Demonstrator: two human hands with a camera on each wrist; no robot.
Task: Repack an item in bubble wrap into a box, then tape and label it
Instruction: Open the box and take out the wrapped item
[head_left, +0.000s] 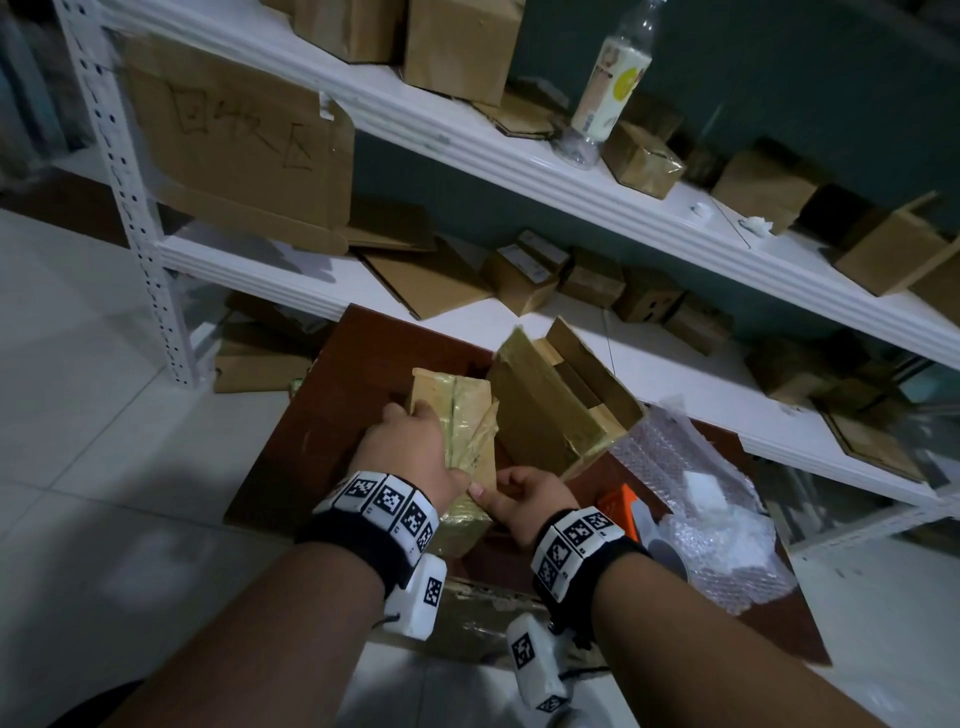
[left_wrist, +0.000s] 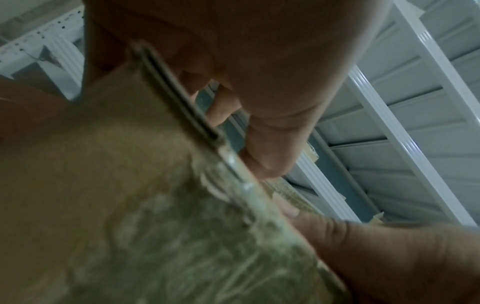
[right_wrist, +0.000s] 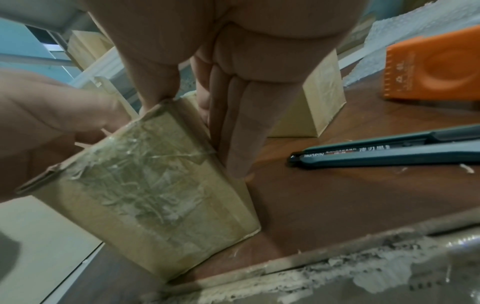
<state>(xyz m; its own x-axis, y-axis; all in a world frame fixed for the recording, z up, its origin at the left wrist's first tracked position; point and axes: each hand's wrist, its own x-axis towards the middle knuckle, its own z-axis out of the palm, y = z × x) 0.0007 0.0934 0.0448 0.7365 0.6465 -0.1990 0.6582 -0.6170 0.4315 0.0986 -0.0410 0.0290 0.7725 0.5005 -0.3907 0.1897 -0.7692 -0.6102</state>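
Left hand (head_left: 410, 447): we see it laid over the top and left side of the taped box (head_left: 460, 441), fingers curled over the far edge and thumb on the near side, clamped on it.
Right hand (head_left: 524, 501): thumb (right_wrist: 155, 82) and fingers (right_wrist: 233, 133) pinch the near right corner of the same box; in the right wrist view the fingers run straight down its side while the thumb presses the top edge.
Taped box: we find it held by both hands, tilted, its lower end against the brown table (head_left: 311, 441); wrinkled clear tape covers the face turned to the right wrist camera.
Open box (head_left: 558, 410): it stands just beside the taped box on the right, flaps up, leaning away from us.
Bubble wrap (head_left: 696, 499): a loose heap at the right of the table, with something white inside that we cannot make out.
Orange tool (right_wrist: 436, 65): near the wrap, cut off by the frame edge.
Utility knife (right_wrist: 389, 152): lying flat on the table, right of the taped box, apart from it.
Hidden or unclear: the left wrist view is blurred and nearly filled by cardboard and fingers; we cannot tell what the taped box contains.
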